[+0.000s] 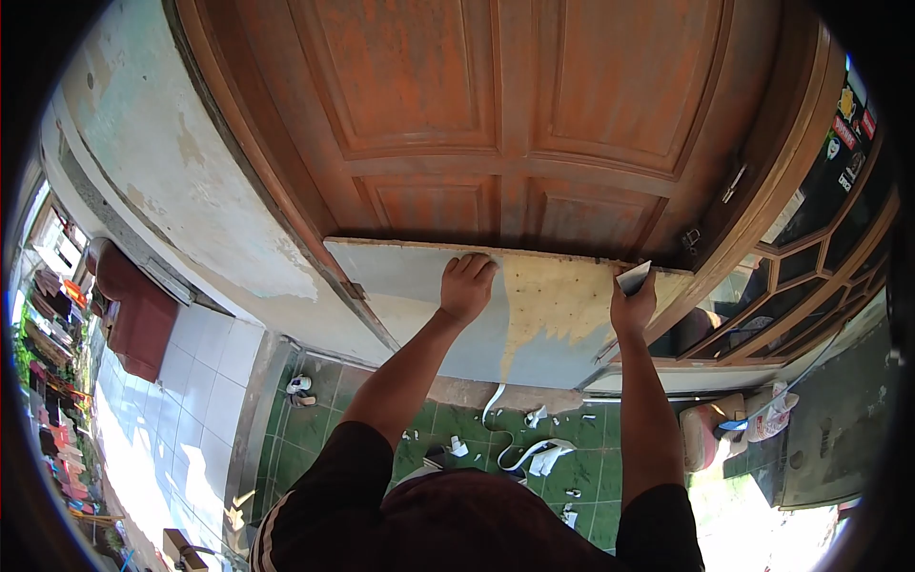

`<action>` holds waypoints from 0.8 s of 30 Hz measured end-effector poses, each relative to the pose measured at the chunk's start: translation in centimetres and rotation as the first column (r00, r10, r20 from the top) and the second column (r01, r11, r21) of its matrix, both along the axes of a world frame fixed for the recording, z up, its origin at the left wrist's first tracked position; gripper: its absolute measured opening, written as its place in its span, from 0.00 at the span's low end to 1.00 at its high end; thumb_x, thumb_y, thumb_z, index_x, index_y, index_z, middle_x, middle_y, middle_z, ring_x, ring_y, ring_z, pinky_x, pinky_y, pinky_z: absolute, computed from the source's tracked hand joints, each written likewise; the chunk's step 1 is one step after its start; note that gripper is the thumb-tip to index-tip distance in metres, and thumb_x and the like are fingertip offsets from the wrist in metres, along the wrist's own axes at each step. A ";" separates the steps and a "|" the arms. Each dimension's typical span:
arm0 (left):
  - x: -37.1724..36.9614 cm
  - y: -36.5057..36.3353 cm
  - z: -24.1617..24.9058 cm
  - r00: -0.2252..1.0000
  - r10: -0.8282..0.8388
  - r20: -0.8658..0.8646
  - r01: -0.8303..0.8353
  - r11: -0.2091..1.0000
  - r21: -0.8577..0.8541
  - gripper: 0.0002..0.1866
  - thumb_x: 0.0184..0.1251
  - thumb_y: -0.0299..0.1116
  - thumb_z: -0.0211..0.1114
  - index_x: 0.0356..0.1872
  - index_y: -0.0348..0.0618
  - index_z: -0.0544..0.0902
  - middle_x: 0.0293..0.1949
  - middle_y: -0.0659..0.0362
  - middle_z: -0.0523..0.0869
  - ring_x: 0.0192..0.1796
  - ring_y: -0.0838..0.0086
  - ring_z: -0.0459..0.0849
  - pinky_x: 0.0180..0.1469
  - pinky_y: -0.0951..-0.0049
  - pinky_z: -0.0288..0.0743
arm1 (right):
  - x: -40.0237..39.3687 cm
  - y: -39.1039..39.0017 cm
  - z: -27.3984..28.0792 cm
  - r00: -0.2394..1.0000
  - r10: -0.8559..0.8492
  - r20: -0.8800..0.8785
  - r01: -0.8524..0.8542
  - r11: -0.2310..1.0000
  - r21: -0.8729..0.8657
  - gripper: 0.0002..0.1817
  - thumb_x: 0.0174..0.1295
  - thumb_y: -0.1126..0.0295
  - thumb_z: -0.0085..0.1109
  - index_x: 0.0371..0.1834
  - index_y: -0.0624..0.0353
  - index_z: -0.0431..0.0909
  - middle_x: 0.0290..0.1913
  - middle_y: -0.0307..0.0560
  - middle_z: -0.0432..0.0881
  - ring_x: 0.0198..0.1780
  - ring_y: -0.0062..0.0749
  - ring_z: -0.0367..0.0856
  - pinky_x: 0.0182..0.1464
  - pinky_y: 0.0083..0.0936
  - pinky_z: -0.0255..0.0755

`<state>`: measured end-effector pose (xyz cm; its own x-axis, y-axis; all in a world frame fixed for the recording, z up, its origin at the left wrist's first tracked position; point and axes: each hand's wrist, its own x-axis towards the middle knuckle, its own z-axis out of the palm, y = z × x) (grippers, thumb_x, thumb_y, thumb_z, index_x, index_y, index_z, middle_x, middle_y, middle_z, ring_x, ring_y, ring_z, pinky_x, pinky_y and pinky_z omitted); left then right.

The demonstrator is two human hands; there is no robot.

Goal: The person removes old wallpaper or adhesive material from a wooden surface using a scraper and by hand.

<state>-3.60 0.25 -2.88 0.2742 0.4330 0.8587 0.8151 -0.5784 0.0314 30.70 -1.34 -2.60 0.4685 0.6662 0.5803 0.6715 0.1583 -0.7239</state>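
A lower door panel (419, 286) stands in front of me, partly covered by a grey sheet and partly bare. The bare yellowish board (553, 297) has dark specks and a ragged lower border. My left hand (467, 288) is closed near the panel's top edge, beside the line between grey covering and bare board; what its fingers hold, if anything, is hidden. Toward the panel's right end, my right hand (633, 307) is closed around a flat scraper (634, 277), its pale blade pointing up and the handle mostly hidden by the fingers.
Brown door panelling (410, 86) rises behind the lower panel. Torn white strips (548, 458) and scraps lie on the green tiled floor (438, 419). A reddish-brown chair (143, 310) stands far left. A latticed window (810, 286) and a bag (772, 415) are at the right.
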 end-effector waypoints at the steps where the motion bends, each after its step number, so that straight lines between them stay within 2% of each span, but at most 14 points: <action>1: -0.2 -0.2 -0.6 1.000 0.013 0.015 -0.013 1.000 -0.021 0.09 0.62 0.28 0.77 0.44 0.46 0.92 0.42 0.63 0.89 0.43 0.65 0.87 0.42 0.60 0.76 | -0.1 0.2 0.1 1.000 0.001 -0.001 -0.001 1.000 0.001 0.34 0.63 0.53 0.81 0.66 0.61 0.79 0.50 0.66 0.89 0.53 0.66 0.89 0.53 0.49 0.82; 4: 0.1 -0.7 -1.1 0.990 0.047 0.132 -0.046 0.999 -0.007 0.11 0.63 0.28 0.77 0.47 0.47 0.92 0.43 0.63 0.89 0.41 0.65 0.88 0.41 0.60 0.76 | -0.1 0.4 0.0 1.000 0.011 -0.017 -0.011 1.000 0.005 0.34 0.64 0.54 0.81 0.66 0.60 0.79 0.51 0.65 0.89 0.54 0.67 0.89 0.54 0.50 0.82; 7: 1.0 -0.4 0.9 0.987 0.068 0.148 -0.077 0.996 0.054 0.12 0.62 0.28 0.75 0.47 0.48 0.93 0.45 0.65 0.88 0.43 0.68 0.86 0.41 0.60 0.74 | 0.0 0.6 -0.4 1.000 0.007 0.011 -0.007 0.999 0.046 0.33 0.64 0.53 0.81 0.65 0.60 0.79 0.51 0.65 0.89 0.53 0.67 0.89 0.53 0.50 0.82; 16: 0.1 0.4 1.7 0.998 0.062 -0.030 -0.058 0.992 0.115 0.10 0.58 0.25 0.73 0.40 0.48 0.94 0.43 0.69 0.89 0.40 0.73 0.87 0.39 0.65 0.73 | -0.3 0.4 -0.2 1.000 -0.011 0.012 0.011 0.999 0.051 0.34 0.62 0.53 0.82 0.64 0.62 0.78 0.49 0.65 0.89 0.52 0.68 0.88 0.52 0.52 0.82; 24: 0.0 -0.2 0.5 0.998 -0.011 -0.065 0.009 1.000 -0.021 0.08 0.62 0.26 0.72 0.42 0.49 0.90 0.45 0.64 0.86 0.48 0.67 0.85 0.46 0.61 0.76 | -0.1 -0.4 0.2 0.998 0.063 0.023 -0.063 0.998 -0.006 0.40 0.59 0.53 0.84 0.66 0.62 0.73 0.52 0.67 0.86 0.54 0.68 0.87 0.55 0.53 0.80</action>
<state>-3.57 0.04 -2.40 0.3338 0.4478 0.8295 0.8101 -0.5862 -0.0095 30.59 -1.70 -2.41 0.4117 0.6969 0.5873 0.6769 0.1977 -0.7090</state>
